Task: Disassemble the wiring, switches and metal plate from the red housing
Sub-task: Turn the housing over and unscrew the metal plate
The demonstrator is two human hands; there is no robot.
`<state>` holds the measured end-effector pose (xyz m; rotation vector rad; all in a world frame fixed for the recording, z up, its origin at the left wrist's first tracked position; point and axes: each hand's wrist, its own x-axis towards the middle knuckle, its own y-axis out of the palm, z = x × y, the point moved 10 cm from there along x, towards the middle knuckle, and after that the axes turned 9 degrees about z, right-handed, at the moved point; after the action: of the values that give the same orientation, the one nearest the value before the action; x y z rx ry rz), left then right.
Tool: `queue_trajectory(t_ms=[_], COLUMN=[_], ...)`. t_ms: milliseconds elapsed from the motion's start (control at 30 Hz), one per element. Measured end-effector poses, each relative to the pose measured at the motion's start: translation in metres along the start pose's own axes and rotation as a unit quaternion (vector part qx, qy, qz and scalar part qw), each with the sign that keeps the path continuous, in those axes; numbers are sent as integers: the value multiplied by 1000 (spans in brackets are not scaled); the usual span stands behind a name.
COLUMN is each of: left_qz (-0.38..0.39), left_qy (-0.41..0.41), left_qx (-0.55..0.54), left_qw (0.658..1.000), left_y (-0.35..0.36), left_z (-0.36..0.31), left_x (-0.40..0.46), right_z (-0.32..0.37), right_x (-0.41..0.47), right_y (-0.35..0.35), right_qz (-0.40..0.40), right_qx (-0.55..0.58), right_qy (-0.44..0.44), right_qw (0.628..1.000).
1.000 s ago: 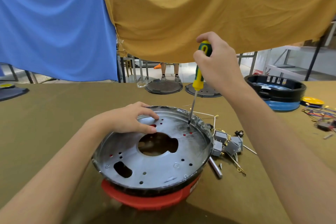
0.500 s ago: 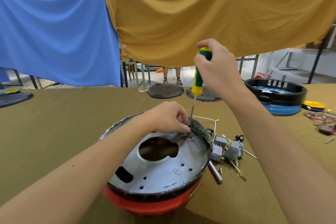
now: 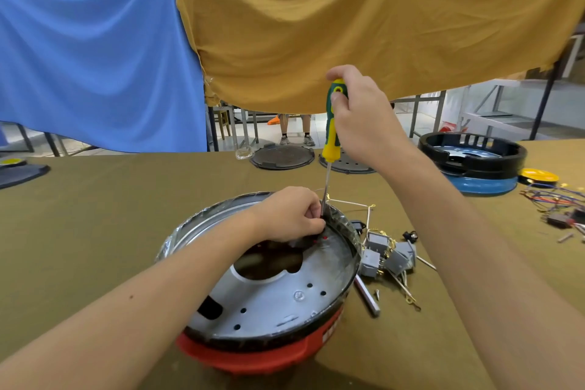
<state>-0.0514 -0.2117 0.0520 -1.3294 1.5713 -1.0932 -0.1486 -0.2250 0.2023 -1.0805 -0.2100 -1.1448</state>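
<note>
On the olive-brown table (image 3: 95, 231) in front of me sits one red housing (image 3: 259, 354), with one round metal plate (image 3: 285, 304) seated in its top. Just right of it lies a loose cluster of grey switches (image 3: 384, 255); I count about four, strung with pale wiring (image 3: 351, 204). One silver rod (image 3: 367, 296) lies beside the housing's right edge. White lettering shows on the housing's red rim at the right, too small and skewed for me to read.

My right hand (image 3: 364, 117) is wrapped around the green-and-yellow handle of one screwdriver (image 3: 332, 129), held nearly upright, its shaft running down to the plate's far rim. My left hand (image 3: 291, 215) rests on the plate, fingers curled and pinched around the shaft near the tip. The housing lies directly under both hands, close to my body.

Farther off on the right stands a black-and-blue housing (image 3: 474, 168), with a tangle of coloured wires (image 3: 554, 199) near it.
</note>
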Motion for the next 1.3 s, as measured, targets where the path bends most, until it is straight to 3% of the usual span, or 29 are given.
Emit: queue_trajectory(t_ms=[233, 433, 567, 700, 800, 900, 1033, 1100, 1200, 1300], left_qz=[-22, -8, -5, 36, -2, -28, -58, -70, -73, -75], left_qy=[-13, -9, -12, -12, -26, -28, -31, -32, -20, 7], left_qx=[-20, -27, -72, -49, -102, -222, -352, -390, -430, -459], left_qw=[999, 1000, 997, 998, 994, 974, 934, 918, 900, 885], left_y=[-4, -7, -22, -33, -49, -53, -46, -44, -44, -44], left_z=[2, 5, 9, 10, 19, 29, 36, 37, 30, 18], left_x=[-1, -2, -9, -20, -35, -55, -77, -84, -88, -88], right_z=[6, 0, -8, -20, -33, -46, -48, -39, -17, 21], right_x=[-3, -4, -5, -9, -12, -13, -18, -25, -38, -63], right_y=[0, -3, -13, -23, -28, -22, 4, 10, -4, -21], right_qz=[-1, -29, -83, -140, -171, -164, -104, -74, -46, -27], right_qx=[53, 32, 76, 137, 189, 242, 458, 498, 454, 223], right_qy=[-25, -13, 4, 30, 59, 116, 162, 153, 62, -84], right_qw=[998, 999, 994, 980, 965, 949, 868, 850, 887, 971])
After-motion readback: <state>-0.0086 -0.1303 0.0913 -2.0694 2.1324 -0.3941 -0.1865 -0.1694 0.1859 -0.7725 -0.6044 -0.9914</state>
